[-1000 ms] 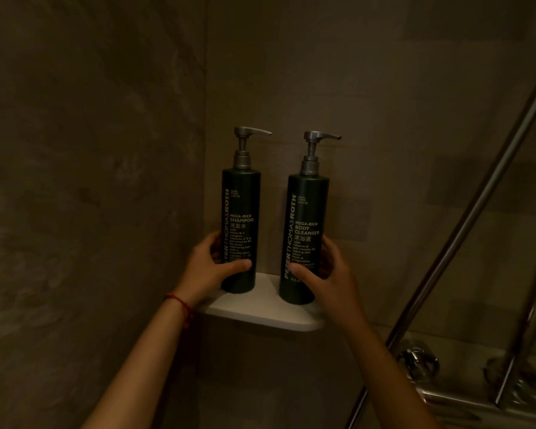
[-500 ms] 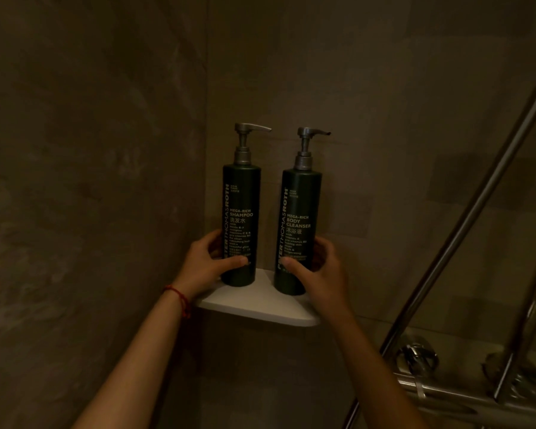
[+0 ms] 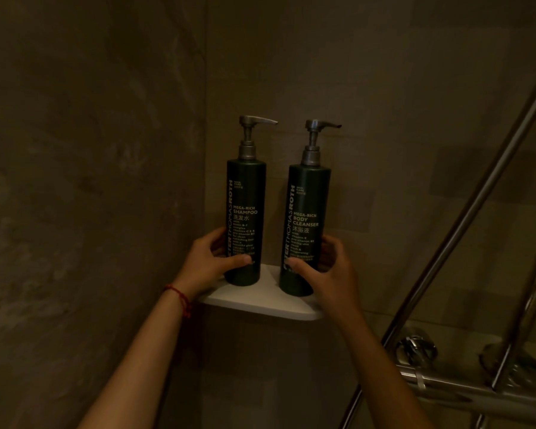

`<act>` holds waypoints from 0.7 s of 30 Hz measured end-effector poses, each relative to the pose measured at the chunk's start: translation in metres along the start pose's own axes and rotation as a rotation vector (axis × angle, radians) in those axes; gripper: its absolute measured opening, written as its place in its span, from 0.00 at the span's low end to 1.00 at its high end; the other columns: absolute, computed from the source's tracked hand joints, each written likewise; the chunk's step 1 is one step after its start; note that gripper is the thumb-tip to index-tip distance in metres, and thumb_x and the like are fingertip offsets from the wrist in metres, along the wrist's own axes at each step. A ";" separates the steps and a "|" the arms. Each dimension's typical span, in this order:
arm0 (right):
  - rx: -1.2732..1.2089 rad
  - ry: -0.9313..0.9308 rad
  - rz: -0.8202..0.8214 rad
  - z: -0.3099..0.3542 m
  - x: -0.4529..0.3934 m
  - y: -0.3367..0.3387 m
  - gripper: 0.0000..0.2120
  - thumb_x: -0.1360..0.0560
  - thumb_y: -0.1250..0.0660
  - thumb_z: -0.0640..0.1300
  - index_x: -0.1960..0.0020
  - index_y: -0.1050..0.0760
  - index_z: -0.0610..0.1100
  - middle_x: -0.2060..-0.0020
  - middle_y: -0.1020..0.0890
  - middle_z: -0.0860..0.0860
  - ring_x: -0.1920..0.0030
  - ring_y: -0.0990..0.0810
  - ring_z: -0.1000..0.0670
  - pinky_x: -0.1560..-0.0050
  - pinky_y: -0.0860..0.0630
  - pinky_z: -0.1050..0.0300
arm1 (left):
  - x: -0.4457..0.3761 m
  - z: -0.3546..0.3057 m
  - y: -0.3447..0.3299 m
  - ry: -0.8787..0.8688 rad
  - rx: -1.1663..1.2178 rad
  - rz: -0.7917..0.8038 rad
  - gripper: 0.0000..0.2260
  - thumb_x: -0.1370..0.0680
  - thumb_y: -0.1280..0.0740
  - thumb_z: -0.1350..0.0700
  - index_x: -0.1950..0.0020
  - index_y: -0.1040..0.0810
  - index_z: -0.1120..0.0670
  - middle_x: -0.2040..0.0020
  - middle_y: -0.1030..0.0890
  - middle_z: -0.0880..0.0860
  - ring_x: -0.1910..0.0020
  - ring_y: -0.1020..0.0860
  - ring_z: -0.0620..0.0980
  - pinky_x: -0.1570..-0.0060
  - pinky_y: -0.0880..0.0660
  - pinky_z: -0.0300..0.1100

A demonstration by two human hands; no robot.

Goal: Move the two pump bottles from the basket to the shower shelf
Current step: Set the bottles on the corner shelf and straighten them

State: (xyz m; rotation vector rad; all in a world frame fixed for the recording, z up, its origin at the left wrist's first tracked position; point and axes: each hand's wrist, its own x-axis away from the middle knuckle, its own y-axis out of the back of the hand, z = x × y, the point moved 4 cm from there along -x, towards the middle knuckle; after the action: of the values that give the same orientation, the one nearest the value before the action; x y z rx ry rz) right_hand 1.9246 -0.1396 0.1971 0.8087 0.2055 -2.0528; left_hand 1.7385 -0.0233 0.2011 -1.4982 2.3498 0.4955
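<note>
Two dark green pump bottles with grey pumps stand upright on the white corner shelf [image 3: 260, 301] in the shower. The shampoo bottle [image 3: 246, 193] is on the left, and my left hand [image 3: 209, 264] wraps around its lower part, thumb across the front. To its right stands the body cleanser bottle [image 3: 307, 199], gripped low by my right hand [image 3: 325, 270]. Both pump spouts point right. The basket is not in view.
Tiled walls meet in the corner behind the shelf. A slanted metal shower rail [image 3: 464, 218] runs up the right side. Below it are the chrome mixer valve [image 3: 415, 348] and a horizontal pipe [image 3: 464, 388]. A red string bracelet [image 3: 180, 297] circles my left wrist.
The body cleanser bottle has shifted a little to the right on the shelf, widening the gap between the bottles. Both hands have kept their grip.
</note>
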 end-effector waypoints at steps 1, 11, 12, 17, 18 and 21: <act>-0.003 0.001 0.000 0.000 0.001 0.002 0.27 0.38 0.24 0.49 0.48 0.35 0.65 0.52 0.26 0.65 0.54 0.25 0.69 0.61 0.27 0.76 | 0.001 0.000 -0.001 -0.001 -0.003 0.005 0.30 0.36 0.26 0.61 0.36 0.32 0.51 0.51 0.27 0.38 0.54 0.28 0.34 0.65 0.27 0.26; 0.017 -0.008 0.004 -0.001 0.004 0.008 0.26 0.39 0.25 0.50 0.49 0.36 0.67 0.52 0.27 0.66 0.54 0.27 0.75 0.61 0.29 0.79 | 0.006 -0.003 -0.003 -0.005 -0.013 -0.001 0.32 0.36 0.26 0.61 0.34 0.33 0.53 0.49 0.26 0.42 0.49 0.28 0.41 0.59 0.29 0.29; 0.017 -0.012 0.003 -0.001 0.004 0.008 0.26 0.39 0.25 0.51 0.49 0.36 0.67 0.52 0.27 0.66 0.55 0.27 0.75 0.61 0.29 0.79 | 0.006 -0.003 -0.003 -0.005 -0.013 0.001 0.32 0.36 0.26 0.61 0.34 0.33 0.53 0.49 0.26 0.42 0.50 0.28 0.39 0.60 0.29 0.28; 0.010 -0.025 0.006 -0.001 0.006 0.007 0.27 0.37 0.25 0.49 0.47 0.36 0.65 0.52 0.27 0.67 0.55 0.27 0.72 0.62 0.29 0.79 | 0.007 -0.003 -0.003 -0.022 -0.020 -0.003 0.31 0.36 0.26 0.60 0.35 0.33 0.53 0.48 0.26 0.43 0.51 0.27 0.38 0.63 0.27 0.25; 0.010 -0.027 0.007 0.000 0.006 0.007 0.27 0.37 0.25 0.48 0.46 0.36 0.63 0.52 0.27 0.67 0.55 0.27 0.72 0.61 0.29 0.79 | 0.008 -0.004 -0.004 -0.026 -0.023 -0.008 0.31 0.36 0.26 0.61 0.35 0.33 0.52 0.47 0.26 0.43 0.50 0.27 0.38 0.63 0.27 0.25; -0.015 -0.049 0.025 0.002 0.011 0.008 0.26 0.35 0.26 0.48 0.44 0.36 0.61 0.51 0.27 0.66 0.52 0.26 0.68 0.60 0.27 0.75 | 0.014 -0.004 -0.005 -0.037 -0.056 -0.041 0.36 0.35 0.26 0.59 0.31 0.38 0.51 0.41 0.29 0.47 0.43 0.30 0.44 0.52 0.28 0.31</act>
State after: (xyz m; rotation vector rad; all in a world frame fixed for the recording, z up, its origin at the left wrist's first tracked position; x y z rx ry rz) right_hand 1.9253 -0.1525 0.1935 0.7469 0.1823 -2.0429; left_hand 1.7367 -0.0381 0.1978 -1.5454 2.2900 0.5782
